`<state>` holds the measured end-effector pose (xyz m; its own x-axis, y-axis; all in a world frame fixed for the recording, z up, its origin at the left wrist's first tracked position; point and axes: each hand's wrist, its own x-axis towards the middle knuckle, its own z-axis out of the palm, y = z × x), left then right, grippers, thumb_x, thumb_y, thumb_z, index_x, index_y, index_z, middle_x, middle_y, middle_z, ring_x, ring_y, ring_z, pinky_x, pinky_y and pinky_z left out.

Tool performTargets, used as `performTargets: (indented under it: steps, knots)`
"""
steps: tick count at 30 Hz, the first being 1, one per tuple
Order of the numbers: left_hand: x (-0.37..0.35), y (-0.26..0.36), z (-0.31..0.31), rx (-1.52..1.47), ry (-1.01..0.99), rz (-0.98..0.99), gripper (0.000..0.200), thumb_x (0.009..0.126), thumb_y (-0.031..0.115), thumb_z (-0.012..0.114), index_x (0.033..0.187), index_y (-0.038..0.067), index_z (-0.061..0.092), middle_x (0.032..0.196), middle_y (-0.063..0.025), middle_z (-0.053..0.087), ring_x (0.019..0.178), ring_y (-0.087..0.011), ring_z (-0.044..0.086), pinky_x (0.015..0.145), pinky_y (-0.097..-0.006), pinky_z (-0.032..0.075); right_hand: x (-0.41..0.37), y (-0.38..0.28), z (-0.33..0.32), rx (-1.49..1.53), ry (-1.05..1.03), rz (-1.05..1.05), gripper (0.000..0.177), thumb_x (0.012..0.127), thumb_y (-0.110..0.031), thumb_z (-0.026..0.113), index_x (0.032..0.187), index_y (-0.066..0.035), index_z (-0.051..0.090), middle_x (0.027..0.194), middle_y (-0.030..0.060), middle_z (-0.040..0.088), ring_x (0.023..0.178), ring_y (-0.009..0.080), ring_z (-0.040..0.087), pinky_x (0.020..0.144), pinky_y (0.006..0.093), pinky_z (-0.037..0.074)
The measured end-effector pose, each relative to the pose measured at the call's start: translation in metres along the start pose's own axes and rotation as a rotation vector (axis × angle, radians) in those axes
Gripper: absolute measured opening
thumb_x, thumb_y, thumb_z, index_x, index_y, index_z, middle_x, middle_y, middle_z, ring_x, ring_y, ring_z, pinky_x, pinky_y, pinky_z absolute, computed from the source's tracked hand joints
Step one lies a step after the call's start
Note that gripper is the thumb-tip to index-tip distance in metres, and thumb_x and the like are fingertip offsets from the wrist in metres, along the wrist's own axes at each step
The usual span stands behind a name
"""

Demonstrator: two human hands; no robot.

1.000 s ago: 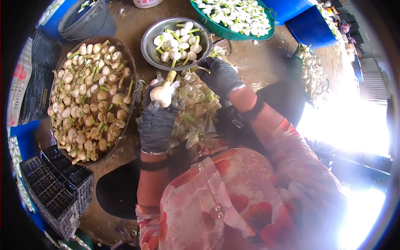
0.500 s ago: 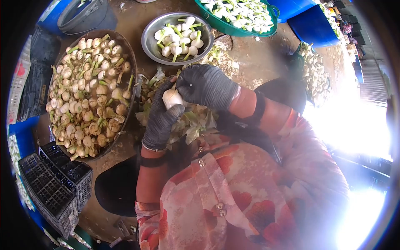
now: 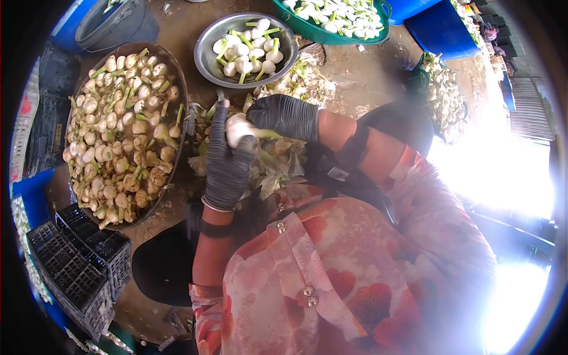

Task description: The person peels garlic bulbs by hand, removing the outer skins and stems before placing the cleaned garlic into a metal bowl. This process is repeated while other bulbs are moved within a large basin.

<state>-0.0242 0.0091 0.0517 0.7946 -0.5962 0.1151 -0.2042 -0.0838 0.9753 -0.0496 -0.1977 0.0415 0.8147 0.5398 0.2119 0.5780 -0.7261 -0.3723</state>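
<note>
A white garlic bulb (image 3: 238,130) is gripped in my gloved left hand (image 3: 228,165), between the thumb and the fingers. Its green stem (image 3: 267,134) points to the right, under my right hand. My right hand (image 3: 287,118), gloved as well, is closed with curled fingers right beside the bulb; whatever it pinches is hidden. Pale peelings (image 3: 275,171) lie below and around both hands. Beyond them, a metal bowl (image 3: 204,72) holds several clean white bulbs with trimmed green stems.
To the left, a wide round tub (image 3: 184,112) is full of unpeeled bulbs in water. A green basin (image 3: 328,36) of peeled garlic stands at the back. Black crates (image 3: 77,266), a grey bucket (image 3: 121,29), a blue container (image 3: 441,32) and a heap of peelings (image 3: 444,97) surround the spot.
The bulb has turned so its stem now points right. My right hand has shifted slightly down and away from the left hand, and my left fingers have straightened upward.
</note>
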Motion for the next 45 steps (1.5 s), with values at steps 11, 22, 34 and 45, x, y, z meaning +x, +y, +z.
performTargets:
  steps: [11, 22, 34, 45]
  knots:
    - [-0.016, -0.102, 0.024, -0.967, 0.347, -0.485, 0.036, 0.1, 0.038, 0.051, 0.12, 0.008, 0.054, 0.107, -0.0068, 0.059, 0.096, -0.0205, 0.061, 0.077, -0.0314, 0.055, 0.005, -0.043, -0.019, 0.599, -0.197, 0.701, 0.021, 0.09, -0.023, 0.063, 0.096, -0.003, 0.058, 0.079, 0.0145, 0.061, 0.07, 0.0304, 0.055, 0.071, 0.0364, 0.048]
    - [0.007, -0.066, 0.02, -0.61, 0.363, -0.507, 0.041, 0.106, 0.039, 0.035, 0.119, 0.005, 0.055, 0.103, -0.0054, 0.059, 0.086, -0.0117, 0.058, 0.076, -0.0252, 0.05, 0.06, -0.034, -0.016, 0.195, -0.067, 0.483, 0.04, 0.087, -0.037, 0.069, 0.108, -0.004, 0.064, 0.103, 0.0174, 0.064, 0.098, 0.0373, 0.062, 0.085, 0.0442, 0.05]
    - [0.004, -0.042, -0.026, -0.811, 0.65, -0.587, 0.047, 0.103, 0.021, 0.046, 0.143, -0.001, 0.035, 0.12, -0.0107, 0.059, 0.09, -0.0115, 0.058, 0.079, -0.0274, 0.05, 0.235, 0.009, 0.061, -0.181, -0.467, 0.566, 0.055, 0.094, -0.052, 0.052, 0.115, -0.004, 0.068, 0.113, 0.0196, 0.066, 0.104, 0.0308, 0.065, 0.094, 0.0427, 0.048]
    - [0.002, -0.039, -0.059, -0.737, 0.925, -0.515, 0.041, 0.102, 0.017, 0.046, 0.14, 0.002, 0.04, 0.121, -0.0103, 0.057, 0.098, -0.015, 0.057, 0.087, -0.0302, 0.049, 0.264, 0.021, 0.144, 0.012, -0.626, 0.615, 0.052, 0.088, -0.05, 0.057, 0.109, -0.005, 0.072, 0.112, 0.018, 0.068, 0.108, 0.0339, 0.064, 0.097, 0.0424, 0.047]
